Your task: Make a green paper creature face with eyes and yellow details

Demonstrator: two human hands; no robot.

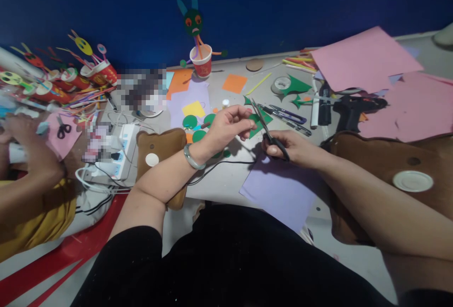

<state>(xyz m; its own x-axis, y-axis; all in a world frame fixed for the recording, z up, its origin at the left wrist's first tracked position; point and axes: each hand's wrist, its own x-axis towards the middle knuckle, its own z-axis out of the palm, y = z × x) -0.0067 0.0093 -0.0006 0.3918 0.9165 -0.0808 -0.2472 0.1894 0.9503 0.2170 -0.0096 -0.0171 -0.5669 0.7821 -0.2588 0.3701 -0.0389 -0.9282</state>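
1. Dark-blue wall (283,4) on far side; pale table (219,182) runs below it.
2. Red-and-white cup (202,66) stands far ctr, w/ stems of a green-headed figure (193,22) in it.
3. More red cups (108,73) far L, figures on stems inside (one has a yellow face).
4. R hand (299,147) grips scissors (269,135) by the handles, blades up & toward far L, nr purple paper (279,189).
5. L hand (228,128), bangle (193,158) on wrist: fingers bent beside the blades; can't tell if anything's pinched.

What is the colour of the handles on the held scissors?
The scissors handles are black, best seen in the head view.
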